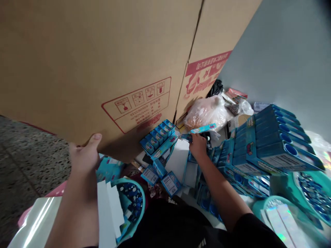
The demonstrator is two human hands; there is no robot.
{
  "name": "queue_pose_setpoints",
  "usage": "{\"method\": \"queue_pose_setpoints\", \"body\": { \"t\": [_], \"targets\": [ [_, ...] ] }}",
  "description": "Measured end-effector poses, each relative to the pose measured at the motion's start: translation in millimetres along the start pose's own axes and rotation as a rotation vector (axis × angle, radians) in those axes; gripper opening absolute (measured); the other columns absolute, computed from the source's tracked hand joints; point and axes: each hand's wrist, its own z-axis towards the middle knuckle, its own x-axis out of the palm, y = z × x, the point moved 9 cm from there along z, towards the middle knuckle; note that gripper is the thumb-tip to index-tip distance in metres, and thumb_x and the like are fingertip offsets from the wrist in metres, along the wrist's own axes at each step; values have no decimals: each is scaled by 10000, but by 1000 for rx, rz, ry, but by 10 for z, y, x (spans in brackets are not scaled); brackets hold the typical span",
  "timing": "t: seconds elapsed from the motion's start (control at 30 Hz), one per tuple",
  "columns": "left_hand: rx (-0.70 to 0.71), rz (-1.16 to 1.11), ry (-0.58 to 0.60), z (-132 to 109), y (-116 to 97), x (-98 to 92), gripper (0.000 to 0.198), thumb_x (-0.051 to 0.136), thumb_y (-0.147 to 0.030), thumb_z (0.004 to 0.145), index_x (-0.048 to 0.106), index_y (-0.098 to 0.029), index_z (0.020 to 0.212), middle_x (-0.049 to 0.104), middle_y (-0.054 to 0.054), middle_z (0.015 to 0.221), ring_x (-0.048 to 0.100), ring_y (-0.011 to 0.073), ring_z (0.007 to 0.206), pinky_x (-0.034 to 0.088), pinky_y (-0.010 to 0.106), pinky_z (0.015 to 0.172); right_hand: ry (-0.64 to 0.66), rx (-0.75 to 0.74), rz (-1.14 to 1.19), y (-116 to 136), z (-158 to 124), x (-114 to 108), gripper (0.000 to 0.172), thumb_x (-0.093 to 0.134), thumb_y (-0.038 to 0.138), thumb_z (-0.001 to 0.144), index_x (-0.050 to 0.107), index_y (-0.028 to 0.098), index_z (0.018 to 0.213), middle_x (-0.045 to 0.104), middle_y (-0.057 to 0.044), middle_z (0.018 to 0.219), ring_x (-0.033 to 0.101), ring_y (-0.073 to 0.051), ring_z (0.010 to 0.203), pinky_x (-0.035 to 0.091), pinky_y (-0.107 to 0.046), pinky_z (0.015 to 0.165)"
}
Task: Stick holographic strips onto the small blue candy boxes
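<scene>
My left hand (86, 151) grips the lower edge of a big brown cardboard box (139, 58); its thumb shows on the near face and the fingers are hidden behind. The box stands tilted over the work area. Farther right, my right hand (198, 144) is closed on a small blue piece (186, 137), its kind unclear. Just beyond those fingers is a blue printed strip (204, 128). Between my hands sits a blue display carton (158, 137) with a row of small blue packs. Several loose blue boxes (170, 183) lie nearer to me.
Stacked blue display cartons (269, 144) rise at the right. A turquoise basin (142, 193) with blue pieces stands close to my body; another basin (294, 189) is far right. Clear plastic bags (207, 112) lie by the grey wall (284, 62). Terrazzo floor (31, 151) shows at left.
</scene>
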Motion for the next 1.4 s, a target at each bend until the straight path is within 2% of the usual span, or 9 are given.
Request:
{"method": "queue_pose_setpoints", "body": {
  "t": [0.1, 0.17, 0.33, 0.53, 0.77, 0.9, 1.07, 1.3, 1.4],
  "targets": [
    [-31, -48, -70, -34, -34, 0, 551, 742, -383, 476, 596, -92, 920, 688, 188, 1057, 642, 293, 1088, 468, 472, 1055, -9, -55, 19, -60, -309, -349, 463, 580, 232, 880, 521, 161, 1333, 594, -144, 1294, 568, -273, 1144, 382, -343, 967],
    [-18, -58, -68, -35, -52, 22, 543, 741, -393, 463, 593, -111, 902, 692, 175, 1053, 646, 286, 1087, 459, 457, 1070, 95, -86, 10, -128, -542, -383, 463, 616, 227, 851, 548, 170, 1306, 605, -127, 1291, 579, -266, 1136, 405, -312, 944],
    [-28, -70, -49, 5, 10, 25, 550, 756, -425, 444, 576, -142, 880, 691, 179, 1079, 634, 309, 1129, 451, 475, 1080, 358, -192, -117, -175, -902, 38, 418, 630, 114, 796, 621, 174, 1210, 622, -105, 1257, 575, -242, 1150, 425, -289, 943],
    [-41, -46, -36, 54, 101, 17, 534, 777, -427, 470, 604, -140, 885, 703, 171, 1101, 652, 278, 1095, 452, 446, 1081, 292, -178, -249, -108, -813, 439, 257, 533, 80, 851, 663, 125, 1069, 604, -153, 1200, 568, -281, 1116, 430, -341, 891],
    [52, -163, 29, 69, 53, 80, 428, 830, -358, 534, 663, -107, 839, 718, 155, 1027, 665, 240, 1021, 446, 435, 1086, 156, -144, -314, -124, -868, 432, 386, 332, 98, 951, 573, 167, 1244, 587, -168, 1228, 552, -289, 1102, 403, -417, 918],
    [46, -158, 23, 55, 42, 75, 428, 814, -369, 521, 670, -113, 832, 723, 149, 1004, 667, 248, 1017, 447, 452, 1082, 30, -149, -368, -149, -790, 416, 483, 362, 149, 964, 480, 254, 1420, 463, -166, 1451, 453, -326, 1285, 377, -455, 1007],
    [57, -130, -9, 72, 53, 51, 422, 804, -409, 490, 659, -172, 806, 736, 113, 972, 672, 243, 1001, 462, 431, 1066, 129, -97, -388, -242, -623, 698, 634, 384, 105, 947, 313, 290, 1549, 283, -150, 1604, 303, -347, 1451, 328, -488, 1107],
    [80, -179, -7, 49, -11, 77, 390, 802, -377, 482, 651, -155, 764, 730, 129, 956, 671, 239, 971, 454, 439, 1069, 109, -123, -386, -303, -537, 777, 670, 388, 85, 928, 290, 294, 1557, 372, -153, 1555, 385, -342, 1402, 411, -490, 1060],
    [73, -182, -8, 51, 7, 65, 401, 813, -361, 499, 650, -156, 803, 730, 123, 955, 665, 238, 1002, 453, 431, 1070, 115, -128, -387, -235, -593, 702, 651, 390, 88, 928, 311, 256, 1552, 376, -175, 1550, 370, -351, 1415, 352, -547, 1102]
  ]
}}
